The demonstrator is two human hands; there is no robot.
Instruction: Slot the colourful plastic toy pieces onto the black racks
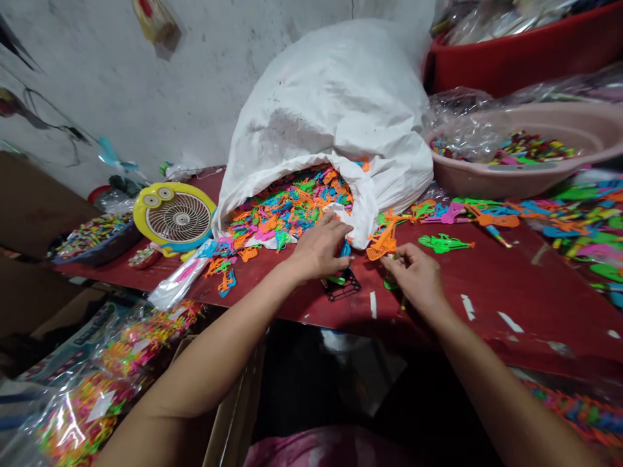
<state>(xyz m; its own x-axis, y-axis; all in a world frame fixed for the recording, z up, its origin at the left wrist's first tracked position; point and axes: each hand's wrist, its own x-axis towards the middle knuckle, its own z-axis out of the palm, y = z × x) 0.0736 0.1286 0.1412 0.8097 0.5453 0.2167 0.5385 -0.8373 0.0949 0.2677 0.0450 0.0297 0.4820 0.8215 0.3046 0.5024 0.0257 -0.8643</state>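
My left hand [322, 250] is at the mouth of a big white sack [335, 91], palm down, over a blue plastic piece. Its fingers are slightly apart. Colourful plastic pieces [292, 204] fill the sack's mouth. Under that hand lies a black openwork frame [344, 288] at the table's front edge. My right hand [413, 272] has thumb and fingers pinched beside an orange plastic piece [383, 243]; what lies between the fingertips is too small to make out. A green piece [445, 243] rests on the red table [491, 279] to the right.
A yellow fan [180, 220] and a dark basin of small parts [100, 250] stand left. At the right are a pink basin [530, 172], a red tub [525, 61] and heaps of coloured pieces [584, 227]. Bagged pieces [82, 415] lie below the table at left.
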